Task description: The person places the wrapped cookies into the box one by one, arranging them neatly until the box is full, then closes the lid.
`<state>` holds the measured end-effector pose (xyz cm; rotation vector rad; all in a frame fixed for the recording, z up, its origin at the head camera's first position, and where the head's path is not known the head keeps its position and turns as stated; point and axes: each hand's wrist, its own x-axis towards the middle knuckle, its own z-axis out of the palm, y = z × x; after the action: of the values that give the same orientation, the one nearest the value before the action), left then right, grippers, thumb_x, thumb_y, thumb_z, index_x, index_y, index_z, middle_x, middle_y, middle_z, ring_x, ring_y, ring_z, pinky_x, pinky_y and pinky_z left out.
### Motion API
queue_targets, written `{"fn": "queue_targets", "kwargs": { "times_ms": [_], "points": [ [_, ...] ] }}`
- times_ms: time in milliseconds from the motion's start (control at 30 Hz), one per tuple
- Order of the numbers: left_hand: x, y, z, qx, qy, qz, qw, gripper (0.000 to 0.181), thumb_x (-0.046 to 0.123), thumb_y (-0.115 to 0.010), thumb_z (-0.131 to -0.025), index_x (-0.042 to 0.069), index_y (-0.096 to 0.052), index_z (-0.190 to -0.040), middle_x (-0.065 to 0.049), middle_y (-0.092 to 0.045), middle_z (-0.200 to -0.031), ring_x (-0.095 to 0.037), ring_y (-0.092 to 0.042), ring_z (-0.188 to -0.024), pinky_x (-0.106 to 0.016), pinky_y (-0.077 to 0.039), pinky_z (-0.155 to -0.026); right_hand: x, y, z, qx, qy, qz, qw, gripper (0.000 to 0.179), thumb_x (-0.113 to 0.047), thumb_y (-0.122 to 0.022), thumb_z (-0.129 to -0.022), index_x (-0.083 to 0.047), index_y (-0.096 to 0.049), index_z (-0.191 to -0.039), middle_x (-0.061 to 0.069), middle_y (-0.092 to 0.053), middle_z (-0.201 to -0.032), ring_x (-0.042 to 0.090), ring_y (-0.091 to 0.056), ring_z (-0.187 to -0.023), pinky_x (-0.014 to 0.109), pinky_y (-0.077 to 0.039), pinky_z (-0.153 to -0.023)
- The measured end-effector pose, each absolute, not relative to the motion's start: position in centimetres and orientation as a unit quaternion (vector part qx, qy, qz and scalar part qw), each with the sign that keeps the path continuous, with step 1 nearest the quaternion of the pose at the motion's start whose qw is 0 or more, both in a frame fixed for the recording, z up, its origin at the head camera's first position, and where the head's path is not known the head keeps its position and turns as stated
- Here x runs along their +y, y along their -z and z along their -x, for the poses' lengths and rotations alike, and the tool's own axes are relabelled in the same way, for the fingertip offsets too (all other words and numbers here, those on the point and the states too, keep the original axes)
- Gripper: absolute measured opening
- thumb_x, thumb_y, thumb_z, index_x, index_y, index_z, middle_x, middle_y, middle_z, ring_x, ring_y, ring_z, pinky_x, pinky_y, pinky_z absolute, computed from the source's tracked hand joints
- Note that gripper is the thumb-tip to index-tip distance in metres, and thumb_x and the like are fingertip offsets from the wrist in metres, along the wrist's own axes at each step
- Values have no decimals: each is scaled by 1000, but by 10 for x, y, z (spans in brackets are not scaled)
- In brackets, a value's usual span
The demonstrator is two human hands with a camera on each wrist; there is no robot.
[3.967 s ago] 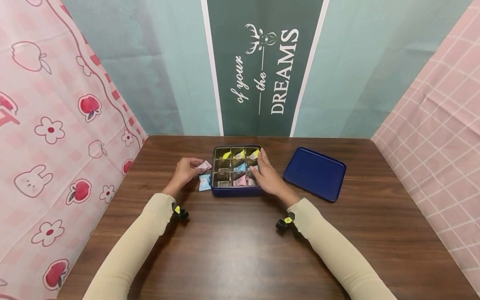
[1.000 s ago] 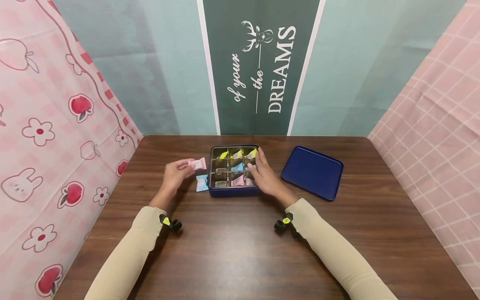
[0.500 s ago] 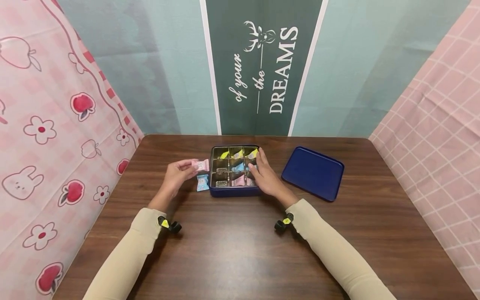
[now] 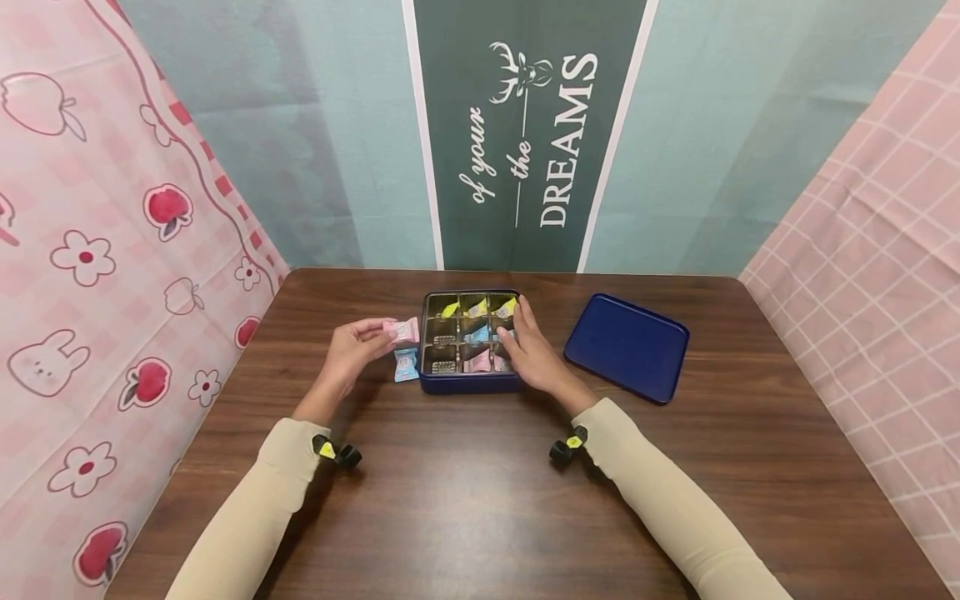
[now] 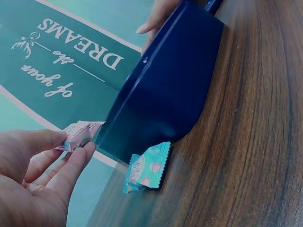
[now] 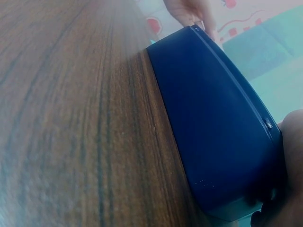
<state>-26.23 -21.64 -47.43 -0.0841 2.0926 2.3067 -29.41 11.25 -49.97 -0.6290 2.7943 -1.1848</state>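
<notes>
My left hand (image 4: 351,352) pinches a pink wrapped candy (image 4: 402,331) between thumb and fingers, just above the table beside the tin's left side. In the left wrist view the pink candy (image 5: 79,134) is held by the fingertips. A blue wrapped candy (image 4: 406,365) lies on the table below it, close to the tin. The dark blue tin (image 4: 468,383) stands uncovered and has a divided tray with yellow, blue and pink candies; its two lower left compartments hold none. My right hand (image 4: 534,354) rests along the tin's right side, fingers fairly straight, thumb over the tray, partly hiding the right column.
The blue lid (image 4: 628,347) lies on the wooden table (image 4: 480,492) to the right of the tin, slightly turned. Patterned cloths hang on the left, back and right. A small black camera is strapped to each wrist.
Since four seconds ago, my left hand has drawn the pink candy a little left from the tin's edge, and its printed side now shows. The right hand, tin and lid stay in place.
</notes>
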Motion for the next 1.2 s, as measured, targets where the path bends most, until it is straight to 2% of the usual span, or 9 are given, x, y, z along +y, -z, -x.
{"fn": "queue_targets", "kwargs": {
  "times_ms": [333, 600, 800, 1000, 1200],
  "points": [
    [-213, 466, 256, 681, -732, 19, 14, 37, -1, -69, -95, -15, -59, -128, -1, -75, -96, -9, -72, -88, -31, -56, -87, 113, 498, 293, 900, 386, 203, 25, 80, -53, -31, -109, 3, -5, -160, 6, 14, -170, 28, -5, -155, 49, -16, -123],
    [-211, 461, 253, 678, -735, 9, 19, 39, 0, -70, -94, -17, -59, -128, -1, -74, -96, -9, -72, -87, -26, -58, -81, 113, 499, 293, 899, 387, 205, 22, 80, -52, -32, -109, 3, -5, -160, 5, 14, -170, 28, -5, -155, 50, -17, -122],
    [-206, 458, 250, 682, -730, 4, 38, 41, 0, -70, -95, -17, -57, -130, -3, -73, -103, -10, -70, -91, -28, -57, -85, 113, 499, 294, 901, 383, 201, 21, 80, -53, -32, -109, 4, -6, -160, 4, 15, -169, 28, -6, -155, 50, -18, -122],
    [-203, 459, 248, 689, -723, 3, 49, 41, 1, -70, -95, -15, -58, -130, -7, -73, -107, -11, -70, -91, -28, -57, -86, 114, 500, 295, 902, 382, 199, 24, 81, -55, -31, -108, 3, -7, -160, 2, 15, -169, 26, -6, -155, 48, -18, -122],
    [-200, 459, 245, 698, -714, -1, 59, 37, -1, -68, -95, -14, -60, -130, -16, -71, -116, -11, -70, -93, -29, -57, -86, 114, 501, 295, 901, 384, 202, 24, 82, -55, -31, -108, 3, -7, -160, 2, 15, -169, 26, -5, -155, 48, -17, -123]
  ]
}}
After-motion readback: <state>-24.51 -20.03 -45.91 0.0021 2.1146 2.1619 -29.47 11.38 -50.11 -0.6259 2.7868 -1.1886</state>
